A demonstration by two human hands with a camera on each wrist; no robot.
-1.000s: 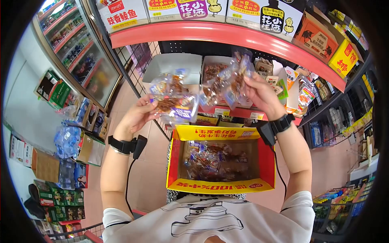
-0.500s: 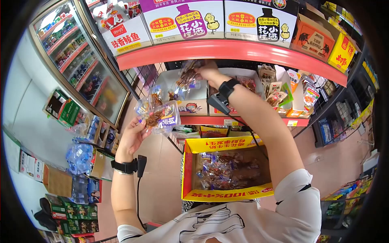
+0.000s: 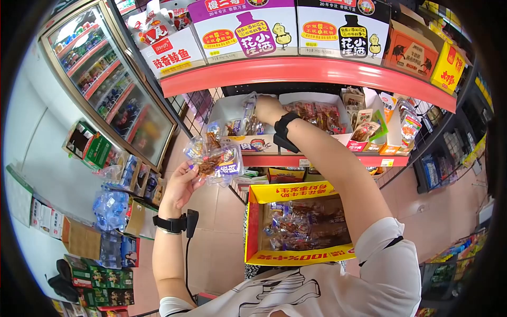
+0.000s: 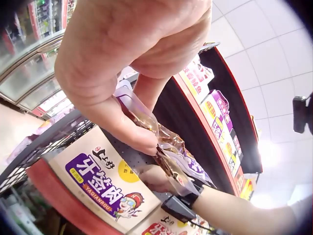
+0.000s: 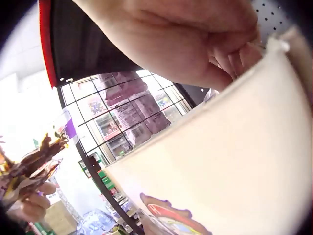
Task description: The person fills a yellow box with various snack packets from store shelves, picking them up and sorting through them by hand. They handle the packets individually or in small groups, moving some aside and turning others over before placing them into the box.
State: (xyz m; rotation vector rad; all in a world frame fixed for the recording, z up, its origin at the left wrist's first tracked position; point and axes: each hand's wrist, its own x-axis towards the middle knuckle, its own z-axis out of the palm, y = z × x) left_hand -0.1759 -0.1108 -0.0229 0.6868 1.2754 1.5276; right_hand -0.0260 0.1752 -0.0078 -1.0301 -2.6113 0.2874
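My left hand [image 3: 182,187] pinches several clear snack packets with purple labels [image 3: 214,161], held left of the shelf; the left wrist view shows thumb and finger on a packet [image 4: 168,156]. My right hand [image 3: 268,110] reaches into the left white display box [image 3: 224,108] on the shelf and holds a snack packet [image 3: 250,120] upright at its left side. In the right wrist view the right hand [image 5: 195,44] is behind the box wall [image 5: 215,147], its fingertips partly hidden.
A yellow and red carton [image 3: 253,224] holding more packets rests in front of the body. Right of the white box stands another box of red packets [image 3: 322,116]. A red-edged upper shelf [image 3: 311,76] overhangs both. A glass-door fridge [image 3: 113,84] stands left.
My right hand moved from the right over to the left white box and lowered a packet into it. My left hand, still pinching its packets, shifted left and down, then slightly right.
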